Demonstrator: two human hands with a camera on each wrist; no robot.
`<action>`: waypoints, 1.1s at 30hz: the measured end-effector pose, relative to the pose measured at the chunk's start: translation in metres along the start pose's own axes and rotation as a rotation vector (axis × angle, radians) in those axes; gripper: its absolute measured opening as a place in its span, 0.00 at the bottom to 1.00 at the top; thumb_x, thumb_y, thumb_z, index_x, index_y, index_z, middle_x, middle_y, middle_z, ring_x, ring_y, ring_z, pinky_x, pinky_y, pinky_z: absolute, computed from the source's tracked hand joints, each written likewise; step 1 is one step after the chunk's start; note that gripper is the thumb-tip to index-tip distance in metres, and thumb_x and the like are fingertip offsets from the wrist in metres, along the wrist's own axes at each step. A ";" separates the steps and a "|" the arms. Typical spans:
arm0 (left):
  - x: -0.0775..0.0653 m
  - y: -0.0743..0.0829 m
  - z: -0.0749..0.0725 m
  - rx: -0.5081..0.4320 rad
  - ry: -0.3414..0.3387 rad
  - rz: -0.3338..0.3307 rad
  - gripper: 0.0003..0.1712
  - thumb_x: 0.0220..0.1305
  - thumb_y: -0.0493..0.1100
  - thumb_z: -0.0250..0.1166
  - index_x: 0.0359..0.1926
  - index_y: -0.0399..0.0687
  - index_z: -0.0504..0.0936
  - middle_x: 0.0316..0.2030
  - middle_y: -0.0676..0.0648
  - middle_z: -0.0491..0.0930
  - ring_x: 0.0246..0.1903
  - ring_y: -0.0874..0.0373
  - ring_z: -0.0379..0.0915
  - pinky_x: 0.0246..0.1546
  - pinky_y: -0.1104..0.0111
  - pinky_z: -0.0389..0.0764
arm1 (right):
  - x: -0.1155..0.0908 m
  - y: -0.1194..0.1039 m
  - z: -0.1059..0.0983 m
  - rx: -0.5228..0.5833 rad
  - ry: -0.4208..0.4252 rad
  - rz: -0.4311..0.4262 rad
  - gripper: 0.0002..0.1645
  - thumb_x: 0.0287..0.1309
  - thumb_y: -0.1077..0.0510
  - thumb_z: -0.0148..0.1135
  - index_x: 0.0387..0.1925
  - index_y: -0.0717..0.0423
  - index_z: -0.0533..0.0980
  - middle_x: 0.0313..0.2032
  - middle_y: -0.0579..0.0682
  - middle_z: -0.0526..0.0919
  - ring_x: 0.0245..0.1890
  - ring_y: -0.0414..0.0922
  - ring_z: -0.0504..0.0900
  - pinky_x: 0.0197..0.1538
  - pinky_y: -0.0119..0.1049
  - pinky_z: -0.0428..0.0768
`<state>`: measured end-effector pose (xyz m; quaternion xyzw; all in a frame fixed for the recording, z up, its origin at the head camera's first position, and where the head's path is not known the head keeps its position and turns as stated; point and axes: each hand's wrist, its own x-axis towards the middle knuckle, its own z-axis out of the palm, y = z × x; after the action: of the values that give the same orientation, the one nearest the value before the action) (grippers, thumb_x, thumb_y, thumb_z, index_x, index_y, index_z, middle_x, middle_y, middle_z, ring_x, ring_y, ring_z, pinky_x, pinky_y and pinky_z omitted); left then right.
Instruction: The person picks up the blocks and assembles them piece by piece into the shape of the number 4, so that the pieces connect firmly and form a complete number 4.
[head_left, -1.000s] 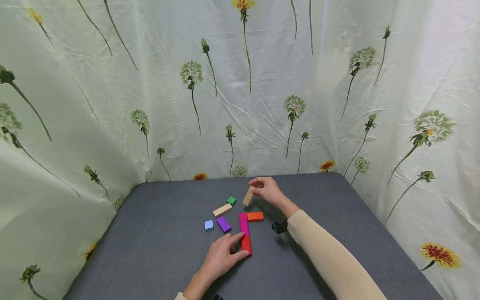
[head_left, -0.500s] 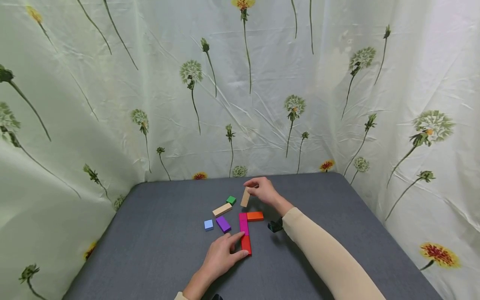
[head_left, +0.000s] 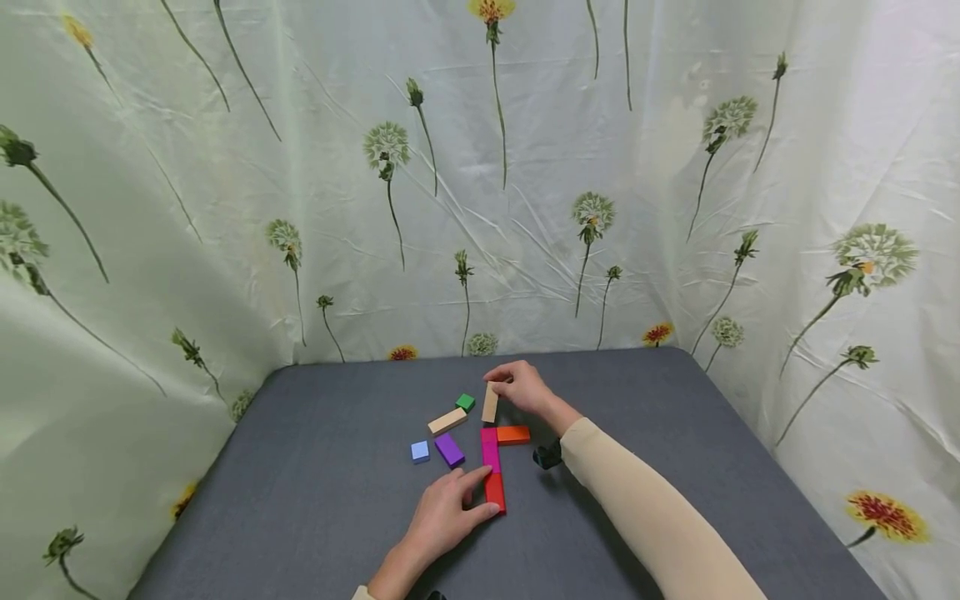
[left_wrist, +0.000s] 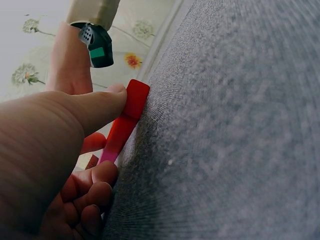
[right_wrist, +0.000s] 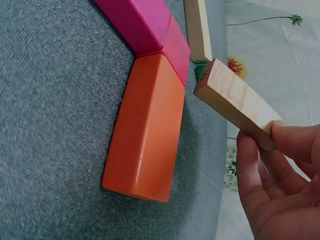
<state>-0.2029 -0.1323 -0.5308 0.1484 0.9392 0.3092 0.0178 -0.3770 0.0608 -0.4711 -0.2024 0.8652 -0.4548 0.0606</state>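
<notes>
In the head view my right hand (head_left: 519,387) pinches a plain wooden block (head_left: 490,402) between thumb and fingers. The right wrist view shows this block tilted, held by one end above the table. Just in front of it lie a pink cube (head_left: 489,434), an orange block (head_left: 513,435) to its right, a magenta block (head_left: 491,458) and a red block (head_left: 495,493), joined in a line with a side arm. My left hand (head_left: 444,512) rests on that line: thumb on the red block, index fingertip near the magenta-red joint. Its other fingers are bent, partly hidden.
Left of the line lie a purple block (head_left: 450,450), a light blue cube (head_left: 420,452), another plain wooden block (head_left: 447,421) and a green block (head_left: 466,402). The grey table (head_left: 315,483) ends at a flowered curtain (head_left: 330,208).
My right hand has moved slightly left and nearer with the wooden block, which has turned more upright in the view and come closer to the pink cube. The left hand stays put.
</notes>
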 end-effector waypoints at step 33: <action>0.000 -0.001 0.001 0.002 -0.004 -0.007 0.36 0.57 0.67 0.71 0.65 0.64 0.79 0.25 0.56 0.69 0.22 0.63 0.62 0.22 0.68 0.60 | 0.013 0.009 0.017 -0.067 -0.073 0.036 0.14 0.70 0.65 0.58 0.52 0.56 0.84 0.46 0.49 0.85 0.34 0.42 0.81 0.40 0.39 0.81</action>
<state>-0.2030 -0.1322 -0.5321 0.1457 0.9399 0.3081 0.0205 -0.3865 0.0468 -0.4870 -0.2052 0.8805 -0.4169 0.0935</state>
